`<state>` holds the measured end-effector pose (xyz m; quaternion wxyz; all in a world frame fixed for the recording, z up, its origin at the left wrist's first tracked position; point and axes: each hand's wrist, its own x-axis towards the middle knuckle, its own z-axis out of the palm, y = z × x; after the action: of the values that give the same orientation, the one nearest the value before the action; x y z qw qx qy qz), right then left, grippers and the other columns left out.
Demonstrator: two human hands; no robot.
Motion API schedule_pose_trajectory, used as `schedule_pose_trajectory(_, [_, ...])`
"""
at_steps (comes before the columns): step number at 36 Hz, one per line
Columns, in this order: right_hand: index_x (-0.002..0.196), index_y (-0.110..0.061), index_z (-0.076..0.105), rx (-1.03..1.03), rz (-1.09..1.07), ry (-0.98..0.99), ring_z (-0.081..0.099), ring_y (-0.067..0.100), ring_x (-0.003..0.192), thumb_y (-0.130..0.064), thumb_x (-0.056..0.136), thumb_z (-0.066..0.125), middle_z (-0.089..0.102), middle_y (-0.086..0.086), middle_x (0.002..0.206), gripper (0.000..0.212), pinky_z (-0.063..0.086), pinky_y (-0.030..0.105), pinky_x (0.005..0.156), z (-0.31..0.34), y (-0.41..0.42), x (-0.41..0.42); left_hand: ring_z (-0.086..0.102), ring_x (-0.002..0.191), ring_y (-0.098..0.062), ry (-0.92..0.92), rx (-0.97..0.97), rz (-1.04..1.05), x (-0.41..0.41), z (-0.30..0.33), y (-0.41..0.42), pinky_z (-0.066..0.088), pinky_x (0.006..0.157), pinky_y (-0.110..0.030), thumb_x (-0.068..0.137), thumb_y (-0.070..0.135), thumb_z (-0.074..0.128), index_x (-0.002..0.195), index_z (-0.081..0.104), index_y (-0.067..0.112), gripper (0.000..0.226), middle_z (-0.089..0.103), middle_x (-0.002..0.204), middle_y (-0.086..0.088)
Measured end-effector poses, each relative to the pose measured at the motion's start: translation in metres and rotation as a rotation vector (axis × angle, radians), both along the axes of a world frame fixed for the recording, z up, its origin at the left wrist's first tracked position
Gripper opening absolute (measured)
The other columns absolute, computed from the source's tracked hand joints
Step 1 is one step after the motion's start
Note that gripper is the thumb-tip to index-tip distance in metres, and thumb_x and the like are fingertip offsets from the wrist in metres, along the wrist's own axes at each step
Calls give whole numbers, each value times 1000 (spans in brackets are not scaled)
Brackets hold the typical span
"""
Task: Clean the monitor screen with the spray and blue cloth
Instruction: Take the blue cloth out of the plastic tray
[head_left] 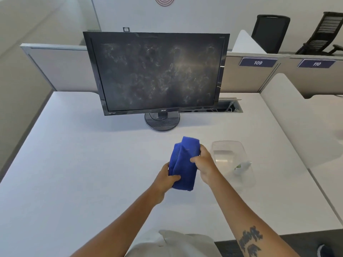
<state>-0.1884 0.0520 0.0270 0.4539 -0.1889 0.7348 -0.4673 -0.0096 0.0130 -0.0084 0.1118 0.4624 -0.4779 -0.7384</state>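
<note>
At centre frame, I see both hands closed on the blue cloth (183,164), held bunched just above the white bench (74,164): the left hand (168,178) grips its lower left edge, thumb over the fabric, and the right hand (203,164) pinches its upper right side.

The monitor (157,73) stands behind them in the upper middle of the frame, its dark screen covered in pale, cloudy smears. The lower bezel reads "acer"; a smaller mark at the bezel's lower left is too small to read. Its round base (162,121) sits well back from the cloth.

Just right of the right hand lies a clear plastic spray bottle (232,160) on its side, nozzle toward the lower right.

On the partition at upper right, two dark plates read "109" (258,62) and "110" (316,63). A small black tag (126,29) above the monitor cannot be read.

The bench is open to the left of the hands, out to its left edge; its right edge runs close beyond the bottle. A cable slot (229,106) lies open behind the monitor's lower right corner.
</note>
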Motion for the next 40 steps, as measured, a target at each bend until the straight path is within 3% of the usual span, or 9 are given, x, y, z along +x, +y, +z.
schedule_pose_trajectory(3, [153, -32, 51, 91, 48, 25, 62, 24, 127, 7, 93, 49, 64, -6, 141, 72, 55, 36, 92, -15, 0, 12, 71, 116, -25, -74, 45, -50, 6, -8, 6, 64, 82, -32, 87, 0, 63, 139, 53, 21, 56, 71, 130, -3])
schedule_pose_trajectory(7, [153, -36, 51, 156, 71, 146, 60, 24, 128, -10, 105, 52, 61, -7, 147, 54, 53, 47, 110, -30, -1, 23, 70, 113, -20, -140, 54, -79, 11, -14, 15, 63, 72, -24, 87, -5, 60, 130, 53, 27, 54, 69, 126, 1])
schedule_pose_trajectory(13, [166, -21, 40, 161, 141, 332, 49, 27, 150, -3, 105, 62, 49, 1, 166, 67, 44, 44, 124, -47, 5, 25, 70, 115, -25, -252, 38, -111, 12, -21, 22, 68, 78, -31, 91, -4, 63, 133, 44, 25, 55, 60, 139, -4])
schedule_pose_trajectory(20, [144, -6, 59, 152, 71, 460, 65, 33, 132, -1, 99, 70, 66, 9, 143, 47, 55, 35, 102, -58, 12, 27, 80, 97, -28, -320, 25, -192, 16, -17, 25, 68, 72, -33, 87, 1, 63, 128, 32, 33, 60, 69, 122, -8])
schedule_pose_trajectory(23, [136, -8, 63, 147, 86, 499, 67, 31, 123, -1, 97, 71, 67, 8, 136, 41, 51, 25, 87, -59, 15, 25, 80, 92, -29, -353, 15, -255, 15, -17, 26, 68, 66, -37, 88, 2, 57, 147, 29, 32, 72, 66, 125, -10])
schedule_pose_trajectory(25, [148, -13, 57, 145, 107, 519, 61, 27, 134, -6, 100, 72, 60, 4, 149, 51, 48, 26, 98, -58, 15, 23, 79, 89, -26, -417, -9, -283, 16, -17, 26, 67, 63, -35, 91, 5, 56, 162, 19, 27, 83, 63, 124, -9])
schedule_pose_trajectory(28, [158, -16, 49, 102, 123, 575, 55, 23, 143, -11, 103, 70, 52, 0, 160, 59, 46, 29, 109, -53, 14, 19, 76, 94, -26, -537, -122, -328, 15, -16, 22, 67, 69, -36, 92, 15, 60, 168, 7, 23, 92, 64, 129, -6])
schedule_pose_trajectory(31, [158, -16, 52, 20, 120, 641, 54, 22, 145, -10, 103, 68, 53, 0, 160, 57, 50, 40, 118, -45, 12, 12, 64, 122, -30, -668, -338, -370, 10, -12, 18, 62, 85, -38, 92, 17, 64, 170, 0, 16, 101, 45, 156, -8])
schedule_pose_trajectory(40, [132, -9, 74, -207, 58, 911, 59, 25, 126, 2, 97, 69, 71, 3, 130, 36, 59, 45, 100, -19, 19, -30, 39, 146, -33, -629, -823, -537, -17, 2, 22, 44, 112, -42, 97, 19, 62, 170, 8, 14, 91, 23, 169, -9])
